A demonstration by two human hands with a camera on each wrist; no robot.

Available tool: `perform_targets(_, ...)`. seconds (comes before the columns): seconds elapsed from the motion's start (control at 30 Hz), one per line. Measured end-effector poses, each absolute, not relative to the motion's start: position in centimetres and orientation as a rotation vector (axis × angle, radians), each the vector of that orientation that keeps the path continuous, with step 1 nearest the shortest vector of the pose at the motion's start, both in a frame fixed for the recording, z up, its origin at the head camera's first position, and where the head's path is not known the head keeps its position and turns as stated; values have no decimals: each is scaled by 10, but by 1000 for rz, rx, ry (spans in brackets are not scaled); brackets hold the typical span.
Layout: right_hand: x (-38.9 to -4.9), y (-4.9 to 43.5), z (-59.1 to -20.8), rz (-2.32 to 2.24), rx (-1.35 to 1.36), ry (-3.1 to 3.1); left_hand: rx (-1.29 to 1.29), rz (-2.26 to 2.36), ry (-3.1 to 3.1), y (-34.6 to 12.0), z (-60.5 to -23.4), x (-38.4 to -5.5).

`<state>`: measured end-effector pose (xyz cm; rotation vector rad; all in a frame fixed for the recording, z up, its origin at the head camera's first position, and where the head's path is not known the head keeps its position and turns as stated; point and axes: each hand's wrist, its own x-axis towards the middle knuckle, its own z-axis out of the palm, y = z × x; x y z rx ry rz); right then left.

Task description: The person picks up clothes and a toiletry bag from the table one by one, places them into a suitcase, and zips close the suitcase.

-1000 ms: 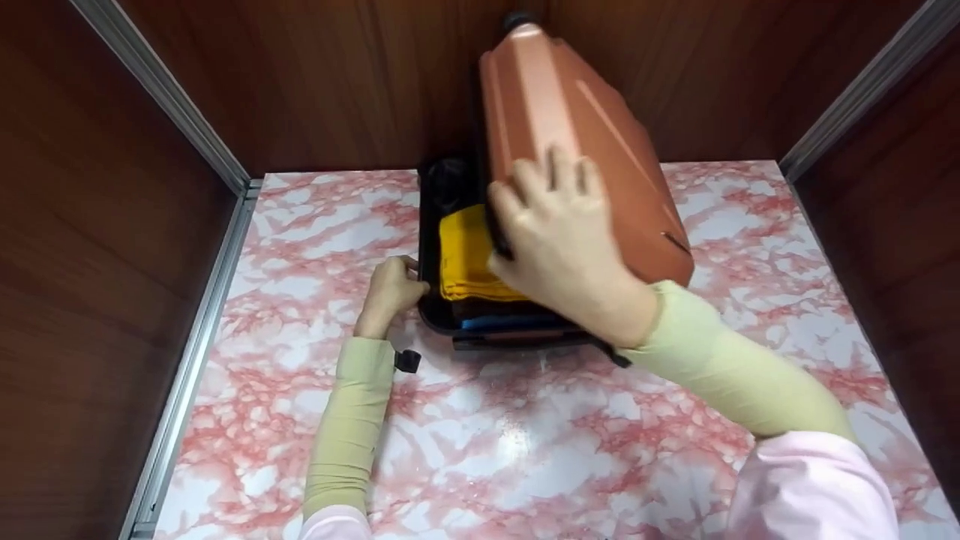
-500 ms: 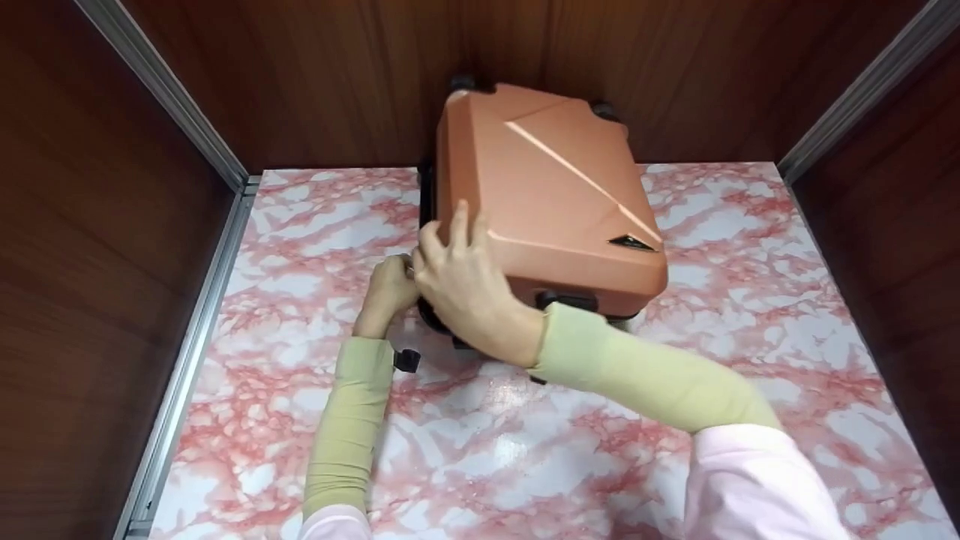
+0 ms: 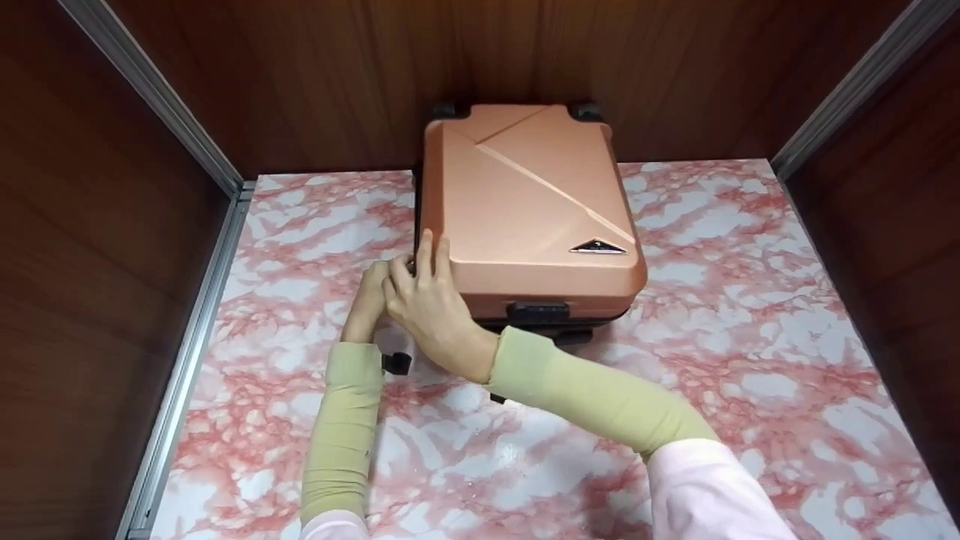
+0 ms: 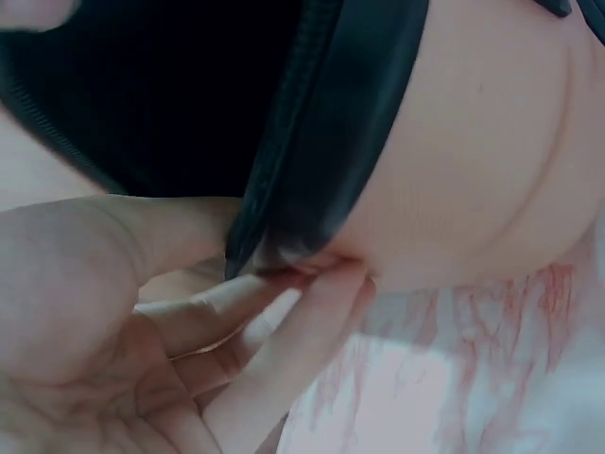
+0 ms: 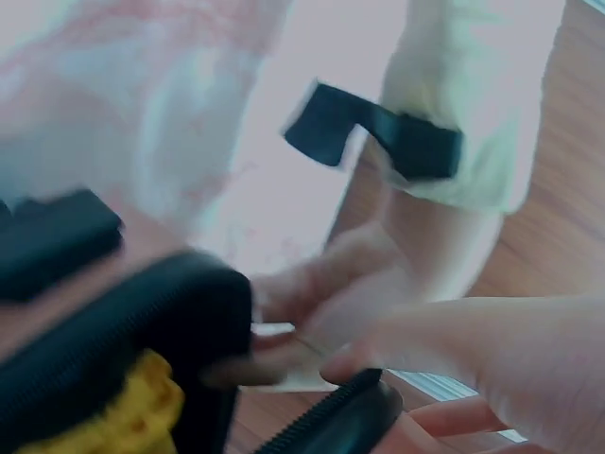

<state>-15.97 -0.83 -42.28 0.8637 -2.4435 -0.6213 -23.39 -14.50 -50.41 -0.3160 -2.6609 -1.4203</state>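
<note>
A copper-coloured hard-shell suitcase (image 3: 525,202) lies flat against the back wall, its lid lowered over the bottom shell. A gap still parts the zipper edges at the left front corner, where yellow cloth (image 5: 123,416) shows inside in the right wrist view. My left hand (image 3: 371,296) pinches the bottom shell's black zipper rim (image 4: 321,161) at that side, thumb inside and fingers outside. My right hand (image 3: 431,307) holds the lid's front left corner, fingers lying on top and thumb at its zipper edge (image 5: 340,416).
The suitcase stands on a red-and-white marbled tabletop (image 3: 480,465). A dark wood panel (image 3: 337,90) rises right behind its wheels, with side panels and metal corner rails left and right. A black handle (image 3: 538,312) juts from its front.
The lid has swung down and left from half open, covering the yellow cloth in the head view. My right hand has moved left and down with it. My left hand has stayed nearly in place.
</note>
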Motion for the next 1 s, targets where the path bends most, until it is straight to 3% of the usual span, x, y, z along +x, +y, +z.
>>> perform_targets(0.3,-162,-13,-445,-588,876,-2456,-430,-1556,-2683,-157,-508,-240)
perform_targets(0.7,-168,-13,-466,-681,912,-2501,-135,-1692,-2858,-151,-509,-243)
perform_targets(1.0,-170,-6,-463,-585,973,-2506,-100,-1707,-2853,-151,-509,-241)
